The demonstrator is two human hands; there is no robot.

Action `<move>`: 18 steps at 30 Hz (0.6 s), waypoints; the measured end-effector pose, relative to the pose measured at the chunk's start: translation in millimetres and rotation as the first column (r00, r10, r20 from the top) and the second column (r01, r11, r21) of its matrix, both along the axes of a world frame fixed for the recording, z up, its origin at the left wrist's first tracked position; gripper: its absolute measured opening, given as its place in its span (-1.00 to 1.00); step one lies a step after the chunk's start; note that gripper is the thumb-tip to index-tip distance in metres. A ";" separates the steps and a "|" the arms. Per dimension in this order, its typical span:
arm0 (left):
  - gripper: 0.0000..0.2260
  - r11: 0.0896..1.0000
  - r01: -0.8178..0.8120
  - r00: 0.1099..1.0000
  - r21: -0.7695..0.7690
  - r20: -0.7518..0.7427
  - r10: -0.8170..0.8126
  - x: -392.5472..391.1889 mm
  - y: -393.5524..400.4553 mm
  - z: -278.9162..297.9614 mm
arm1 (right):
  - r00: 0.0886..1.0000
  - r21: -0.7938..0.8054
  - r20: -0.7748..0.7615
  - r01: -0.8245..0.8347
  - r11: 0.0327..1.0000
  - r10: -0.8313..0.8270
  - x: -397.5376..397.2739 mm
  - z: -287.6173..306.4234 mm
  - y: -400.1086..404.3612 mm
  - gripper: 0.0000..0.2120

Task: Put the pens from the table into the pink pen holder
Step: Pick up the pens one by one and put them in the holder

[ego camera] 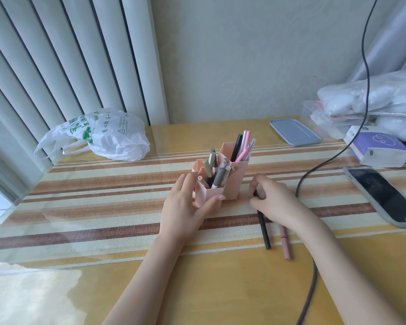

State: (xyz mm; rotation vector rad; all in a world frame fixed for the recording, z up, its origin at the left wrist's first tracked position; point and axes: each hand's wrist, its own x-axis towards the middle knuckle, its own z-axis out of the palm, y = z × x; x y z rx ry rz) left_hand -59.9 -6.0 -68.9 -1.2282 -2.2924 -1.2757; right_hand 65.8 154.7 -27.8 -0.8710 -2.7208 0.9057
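I see a yellow bench (220, 289) under a glossy clear sheet, a striped woven runner (103, 207) crossing it, pale wall and vertical blinds (68, 55) behind. Clutter keeps to the edges: a plastic bag (99, 137) far left, a phone (384, 198) right, a dark cable (307, 277) trailing down the right side. The near bench is open. The pink holder (220, 181), angular with several compartments, stands mid-bench with pens in it. My left hand (185, 207) wraps its front, grip closed on it. My right hand (274, 200) pinches a black pen (264, 228) lying beside the holder; a pink pen (285, 242) lies just beside that.
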 end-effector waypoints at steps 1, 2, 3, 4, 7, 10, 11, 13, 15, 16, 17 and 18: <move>-0.43 1.000 0.000 1.000 0.000 0.002 0.000 0.0 -0.2 0.0 | 0.998 -0.089 -0.061 0.024 0.996 -0.030 -1.3 2.1 0.6 -0.95; -0.43 1.000 -0.002 1.000 0.000 0.005 0.002 -0.1 -0.2 0.0 | 0.991 -0.188 -0.113 0.049 0.981 -0.071 -2.2 4.5 1.0 -0.88; -0.43 1.000 -0.005 1.000 0.001 0.009 0.005 -0.2 -0.1 -0.1 | 0.983 -0.329 -0.147 0.059 0.943 -0.113 -2.3 6.8 2.0 -0.81; -0.43 1.000 -0.006 1.000 0.004 0.013 0.006 -0.4 0.1 0.0 | 0.976 -0.509 -0.167 0.039 0.860 -0.143 -1.3 9.4 3.2 -0.75; -0.47 1.000 0.001 1.000 0.019 0.026 -0.002 -1.0 0.9 0.0 | 0.975 -0.849 -0.202 -0.129 0.512 -0.089 5.8 15.7 4.7 -0.79; -0.47 1.000 0.008 0.999 0.025 0.035 -0.009 -1.7 1.1 -0.9 | 0.970 -0.816 -0.237 -0.225 0.533 0.047 6.5 14.3 2.0 -0.80; -0.47 1.000 0.007 0.999 0.025 0.035 -0.008 -2.0 1.0 -1.2 | 0.967 -0.772 -0.246 -0.233 0.592 0.060 5.5 14.4 -0.5 -0.81; -0.47 1.000 0.004 0.999 0.025 0.035 -0.005 -2.2 1.0 -1.5 | 0.957 -0.687 -0.285 -0.243 0.685 0.055 3.1 14.9 -5.4 -0.84; -0.48 1.000 0.002 0.999 0.024 0.035 -0.003 -2.0 1.3 -1.4 | 0.935 -0.624 -0.352 -0.273 0.732 0.048 1.9 15.4 -7.6 -0.81; -0.48 1.000 0.000 0.999 0.024 0.033 -0.001 -1.9 1.3 -1.4 | 0.920 -0.602 -0.388 -0.296 0.742 0.053 1.4 15.4 -7.8 -0.78; -0.48 1.000 0.000 1.000 0.025 0.031 -0.001 -1.6 1.0 -1.4 | 0.907 -0.585 -0.416 -0.320 0.745 0.063 0.9 15.9 -8.6 -0.74; -0.48 1.000 0.000 1.000 0.026 0.030 0.000 -1.6 0.9 -1.4 | 0.897 -0.573 -0.436 -0.341 0.745 0.076 0.5 16.3 -9.6 -0.69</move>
